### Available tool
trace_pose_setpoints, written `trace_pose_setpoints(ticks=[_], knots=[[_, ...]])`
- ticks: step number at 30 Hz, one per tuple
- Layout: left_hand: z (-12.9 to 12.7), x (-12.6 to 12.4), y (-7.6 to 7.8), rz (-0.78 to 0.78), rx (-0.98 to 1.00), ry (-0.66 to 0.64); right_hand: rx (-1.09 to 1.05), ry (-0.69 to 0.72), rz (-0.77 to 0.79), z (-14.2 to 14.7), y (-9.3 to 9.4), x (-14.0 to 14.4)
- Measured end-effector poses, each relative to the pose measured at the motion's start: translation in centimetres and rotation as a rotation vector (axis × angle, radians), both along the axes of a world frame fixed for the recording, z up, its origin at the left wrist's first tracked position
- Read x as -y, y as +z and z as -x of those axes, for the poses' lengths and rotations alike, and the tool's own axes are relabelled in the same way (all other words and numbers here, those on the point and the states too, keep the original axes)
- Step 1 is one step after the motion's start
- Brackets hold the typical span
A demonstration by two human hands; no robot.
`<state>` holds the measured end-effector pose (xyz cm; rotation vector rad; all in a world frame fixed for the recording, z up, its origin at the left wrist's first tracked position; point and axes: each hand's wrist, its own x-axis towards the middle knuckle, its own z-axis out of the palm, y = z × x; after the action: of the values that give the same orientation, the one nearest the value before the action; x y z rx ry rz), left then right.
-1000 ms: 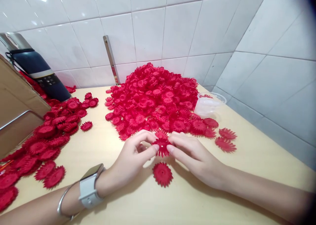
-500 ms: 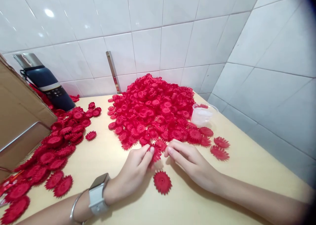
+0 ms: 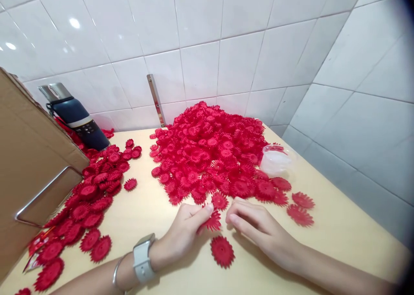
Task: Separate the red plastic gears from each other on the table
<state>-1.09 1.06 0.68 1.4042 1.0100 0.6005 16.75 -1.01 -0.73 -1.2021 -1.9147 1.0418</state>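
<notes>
A red disc with a fringed, petal-like edge [image 3: 213,221] is pinched between the thumb and fingers of my left hand [image 3: 183,232]. To its right, my right hand [image 3: 261,230] has thumb and fingertips pressed together, and whatever they may hold is too small to make out. The two hands are a short gap apart. Just below them a similar red disc [image 3: 222,252] lies flat on the table [image 3: 181,282]. Beyond my fingers rises a big heap of the same red fringed discs [image 3: 207,152], with one disc [image 3: 220,201] at its near edge.
At left, more red discs [image 3: 89,191] lie strewn beside a cardboard box [image 3: 32,144] with a metal wire frame [image 3: 42,196]. A dark blue bottle [image 3: 80,118] leans behind them. Right of the heap sits a clear plastic tub [image 3: 274,161]. Tiled walls [image 3: 200,66] close off the back and right.
The camera view has shifted, so the scene sits lower and further right. The disc in my left hand shows more fully, with its fringe facing my right hand.
</notes>
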Motion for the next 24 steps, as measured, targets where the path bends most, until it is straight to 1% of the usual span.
trace_pose_setpoints(ticks=[3, 5, 7, 9, 12, 15, 18, 20, 24], knots=[[-0.1, 0.3, 0.1, -0.001, 0.014, -0.084, 0.036, 0.017, -0.010, 0.5, 0.4, 0.0], [-0.1, 0.5, -0.1, -0.027, 0.020, -0.148, 0.045, 0.064, -0.012, 0.9, 0.7, 0.2], [0.0, 0.6, -0.3, -0.065, 0.019, -0.182, 0.017, 0.115, -0.008, 1.2, 0.9, 0.4], [0.0, 0.6, -0.4, -0.096, 0.011, -0.169, -0.029, 0.130, -0.013, 1.4, 0.9, 0.6], [0.0, 0.5, -0.4, -0.115, -0.001, -0.138, -0.084, 0.056, -0.014, 1.5, 0.8, 0.6], [-0.1, 0.5, -0.1, -0.121, -0.006, -0.116, -0.186, -0.011, 0.078, 1.4, 0.7, 0.3], [-0.1, 0.6, 0.1, -0.116, 0.001, -0.097, -0.272, -0.007, 0.190, 1.2, 0.6, 0.1], [0.0, 0.6, 0.1, -0.104, 0.010, -0.101, -0.268, 0.009, 0.219, 1.0, 0.7, 0.0], [0.2, 0.5, -0.1, -0.058, 0.037, -0.119, -0.225, 0.032, 0.214, 0.8, 0.7, -0.1]])
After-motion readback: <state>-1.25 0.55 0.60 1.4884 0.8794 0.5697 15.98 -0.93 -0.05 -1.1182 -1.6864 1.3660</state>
